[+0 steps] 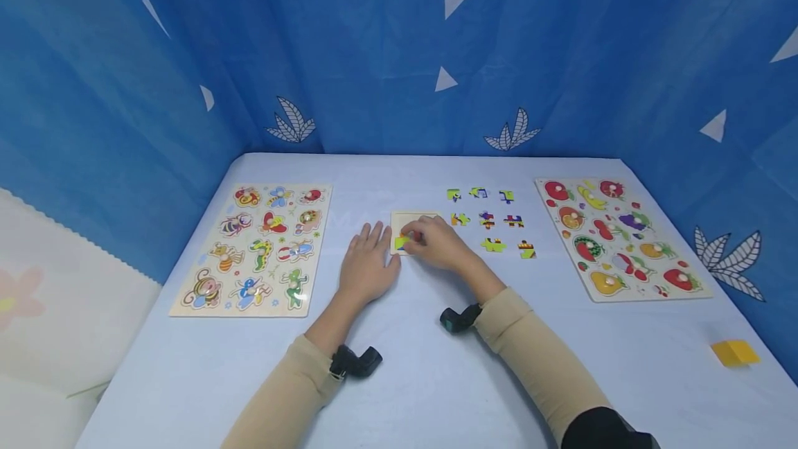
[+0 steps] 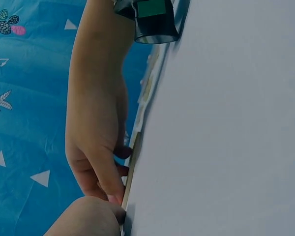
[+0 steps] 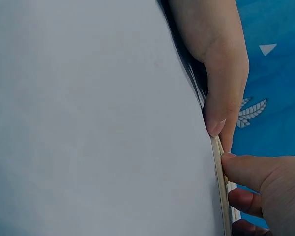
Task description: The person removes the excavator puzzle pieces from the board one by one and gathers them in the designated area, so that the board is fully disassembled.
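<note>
In the head view a small wooden puzzle tray (image 1: 408, 216) lies mid-table. A green puzzle piece (image 1: 400, 244) shows at its near left corner. My right hand (image 1: 439, 244) reaches over the tray and pinches this piece between thumb and curled fingers; part of the piece is hidden under them. Flat on the table beside the tray, my left hand (image 1: 368, 269) has its fingers straight and its thumb close to the tray corner. The right wrist view shows the left thumb (image 3: 216, 125) at the tray's wooden edge (image 3: 219, 172), with right fingertips (image 3: 243, 199) over it.
Several loose puzzle pieces (image 1: 486, 219) lie in rows right of the tray. An insect peg board (image 1: 262, 251) is at the left, a fruit peg board (image 1: 617, 241) at the right. A yellow block (image 1: 736, 353) sits near the right edge. Blue curtain (image 1: 386, 54) hangs behind the table.
</note>
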A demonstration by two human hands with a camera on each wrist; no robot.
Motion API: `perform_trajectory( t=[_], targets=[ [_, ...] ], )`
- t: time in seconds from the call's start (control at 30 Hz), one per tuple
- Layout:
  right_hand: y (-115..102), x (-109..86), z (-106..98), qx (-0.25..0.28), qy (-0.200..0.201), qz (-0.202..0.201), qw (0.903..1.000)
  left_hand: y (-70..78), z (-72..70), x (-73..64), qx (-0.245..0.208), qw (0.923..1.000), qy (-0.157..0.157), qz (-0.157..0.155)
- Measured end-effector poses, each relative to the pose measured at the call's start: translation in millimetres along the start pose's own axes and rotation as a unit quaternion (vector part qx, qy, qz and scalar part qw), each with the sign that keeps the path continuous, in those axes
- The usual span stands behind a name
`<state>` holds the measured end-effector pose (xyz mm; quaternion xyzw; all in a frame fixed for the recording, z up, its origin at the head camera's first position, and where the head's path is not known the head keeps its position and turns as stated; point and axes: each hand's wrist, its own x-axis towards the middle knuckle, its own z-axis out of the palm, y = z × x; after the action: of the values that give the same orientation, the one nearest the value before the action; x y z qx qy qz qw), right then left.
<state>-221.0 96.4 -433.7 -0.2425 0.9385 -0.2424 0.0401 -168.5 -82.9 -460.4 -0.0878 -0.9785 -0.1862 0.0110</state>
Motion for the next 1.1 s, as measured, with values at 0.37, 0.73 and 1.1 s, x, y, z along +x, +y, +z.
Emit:
perform_trajectory(
  t=[0.37,0.73,1.1],
  targets=[
    [2.5,2.8,-0.3,0.1,-0.007,0.015,0.9949,0.7,2.2,0.7,0.001,1.0,0.003,-0.001],
    [14.4,-11.3,-17.7,0.168,0.015,0.059,0.9838,2.0,3.4,0.6,0.0,0.9999,0.009,-0.005],
    [43.4,-40.5,-39.9,0.116,0.036,0.124,0.9848,-0.4,2.6,0.0,-0.015,0.9998,0.014,-0.001]
  ],
)
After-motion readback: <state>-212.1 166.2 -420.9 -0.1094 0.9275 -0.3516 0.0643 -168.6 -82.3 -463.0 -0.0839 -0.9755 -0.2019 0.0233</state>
